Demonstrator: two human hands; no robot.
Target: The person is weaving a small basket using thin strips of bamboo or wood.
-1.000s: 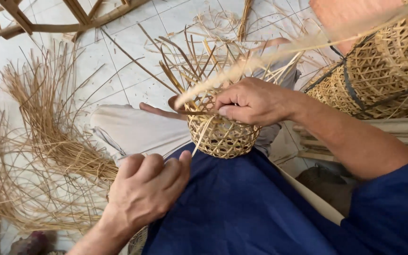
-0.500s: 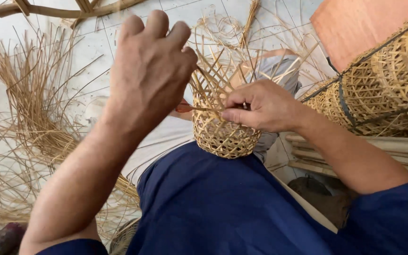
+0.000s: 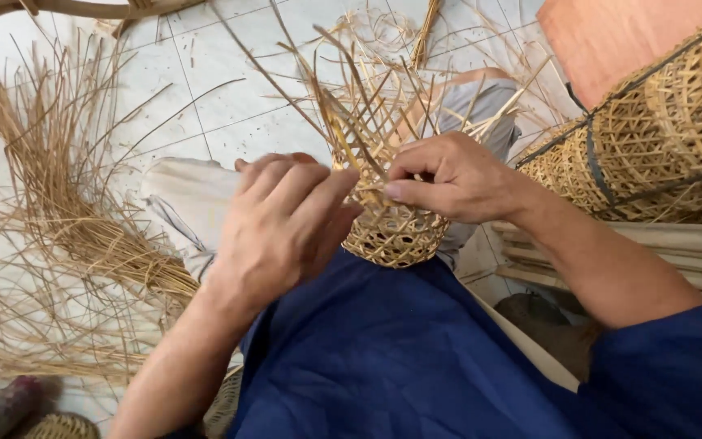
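Both hands on half-woven basket (image 3: 392,232), frame centre, resting on lap.
Right hand (image 3: 457,179): fingers pinched shut on a strip at the rim. Left hand (image 3: 282,223): fingers curled against basket's left side; grip probably closed, view blocked. Loose strips (image 3: 67,203) on floor, left.

this looked like a small home workshop for basket weaving, set up on the floor. the white tiled floor (image 3: 205,89) was covered with loose bundles of straw-coloured strips (image 3: 67,203), spread out in a fan. finished woven baskets (image 3: 660,138) were stacked at the right side, near some flat pale slats (image 3: 652,252). a half-made small basket (image 3: 387,219) rested on the lap of the person, who sat low on the floor in blue clothes.
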